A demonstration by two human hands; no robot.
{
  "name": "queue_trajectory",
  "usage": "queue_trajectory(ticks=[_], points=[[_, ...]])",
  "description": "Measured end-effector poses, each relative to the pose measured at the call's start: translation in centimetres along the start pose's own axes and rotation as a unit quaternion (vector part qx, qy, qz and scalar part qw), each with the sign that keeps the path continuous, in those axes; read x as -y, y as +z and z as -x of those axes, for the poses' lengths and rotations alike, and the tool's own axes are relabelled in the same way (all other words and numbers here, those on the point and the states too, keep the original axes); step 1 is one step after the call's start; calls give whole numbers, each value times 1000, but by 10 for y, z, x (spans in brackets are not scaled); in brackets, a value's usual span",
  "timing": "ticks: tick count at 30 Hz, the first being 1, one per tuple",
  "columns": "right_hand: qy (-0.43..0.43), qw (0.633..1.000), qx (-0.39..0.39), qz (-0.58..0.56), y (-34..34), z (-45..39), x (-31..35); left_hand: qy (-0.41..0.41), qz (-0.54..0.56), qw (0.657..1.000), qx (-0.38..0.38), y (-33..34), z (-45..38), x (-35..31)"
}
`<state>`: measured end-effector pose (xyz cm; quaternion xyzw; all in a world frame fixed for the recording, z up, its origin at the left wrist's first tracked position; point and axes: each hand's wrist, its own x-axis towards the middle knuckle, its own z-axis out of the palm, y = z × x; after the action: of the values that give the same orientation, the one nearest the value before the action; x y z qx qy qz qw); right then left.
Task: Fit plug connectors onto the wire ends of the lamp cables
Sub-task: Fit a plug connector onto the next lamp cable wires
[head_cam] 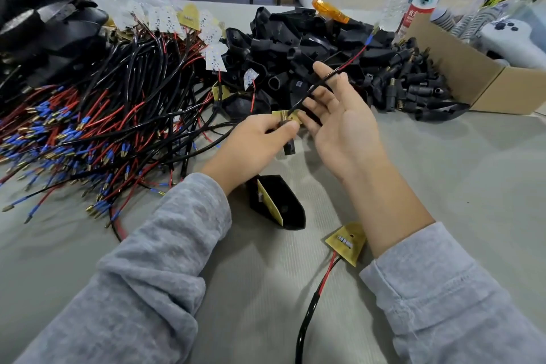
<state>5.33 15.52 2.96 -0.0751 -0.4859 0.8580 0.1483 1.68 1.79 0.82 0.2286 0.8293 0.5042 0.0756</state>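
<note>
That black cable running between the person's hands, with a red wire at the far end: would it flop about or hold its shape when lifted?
Probably springy rather than limp: the black cable rises from the left hand past the right hand without drooping. Its red wire sticks out almost straight, so it seems fairly stiff. Likely light, since fingertips alone carry it.

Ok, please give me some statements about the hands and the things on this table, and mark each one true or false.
1. The left hand pinches a black plug connector. True.
2. The right hand is closed in a fist. False: its palm is open and a black cable runs across its fingers.
3. A cardboard box stands at the right of the table. True.
4. The pile of red and black wires lies at the right. False: it lies at the left.
5. A small yellow board with a cable lies near the right forearm. True.
</note>
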Motion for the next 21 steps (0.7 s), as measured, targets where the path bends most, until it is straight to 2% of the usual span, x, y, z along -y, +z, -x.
queue_trajectory(ticks=[4,9,14,18,21], points=[[-54,998,-2,42,1,1,-1,13,-26,999,18,-1,2,-2],[-73,997,3,26,1,0,0,13,-31,999,23,0,3,-2],[-92,994,-16,55,1,0,0,11,-38,999,23,3,2,1],[-126,982,-30,140,1,1,-1,7,13,1000,9,4,2,2],[-147,958,-50,243,1,2,-1,15,64,998,-21,6,2,-1]])
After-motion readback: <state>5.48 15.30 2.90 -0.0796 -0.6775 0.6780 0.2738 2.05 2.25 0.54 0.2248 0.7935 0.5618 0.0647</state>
